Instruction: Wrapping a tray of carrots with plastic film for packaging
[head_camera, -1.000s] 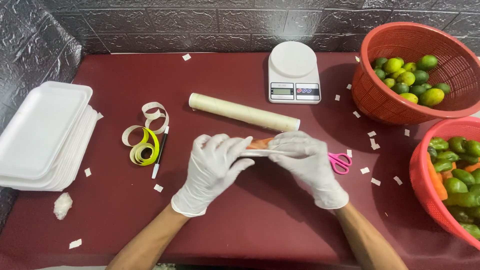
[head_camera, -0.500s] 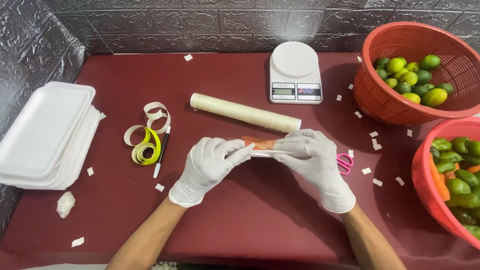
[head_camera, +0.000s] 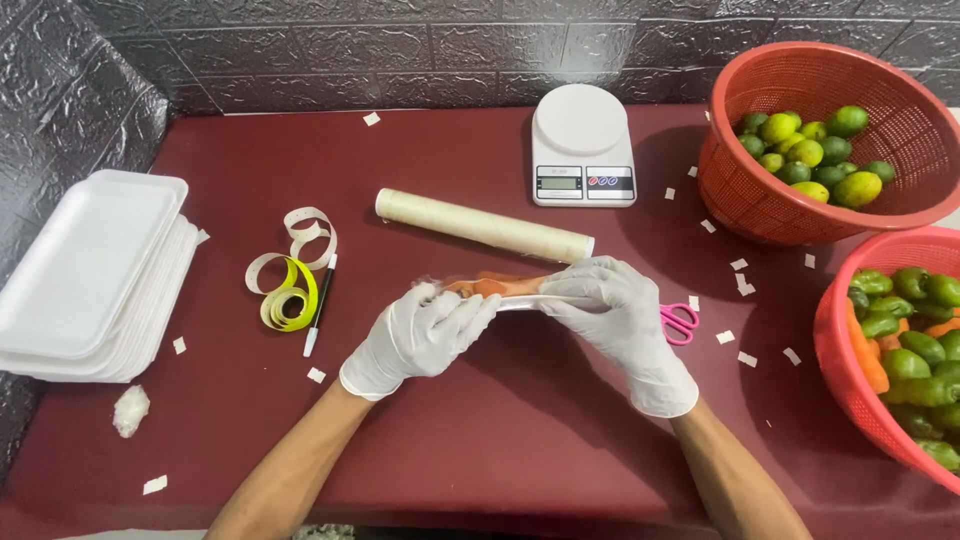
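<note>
Head view shows both gloved hands raised slightly above the dark red desk (head_camera: 500, 440), gripping a shallow white tray (head_camera: 520, 303) that carries orange carrots (head_camera: 495, 286). The left hand (head_camera: 425, 335) is clenched around the tray's left end; the right hand (head_camera: 620, 320) is clasped over its right end, with the fingers covering the rim. The tray sits directly between the two hands, in contact with both, and appears to be covered in clear film, though the film itself is hard to make out.

Risks, as judged from this position:
- The tray is thin and is held only at its ends. Uneven pressure could bend it and tip the carrots out.
- Gloves reduce grip on a smooth film. A slip on either side would drop the tray onto the desk.
- Small white paper scraps (head_camera: 745, 358) lie scattered nearby and could stick to the film.

Surroundings: a roll of clear film (head_camera: 483, 225) lies just beyond the hands. Pink scissors (head_camera: 680, 320) rest beside the right hand. A kitchen scale (head_camera: 582, 145), a stack of white trays (head_camera: 90, 275), a tape measure (head_camera: 290, 290), a pen (head_camera: 320, 318) and two red baskets of produce (head_camera: 760, 190) stand farther off.
</note>
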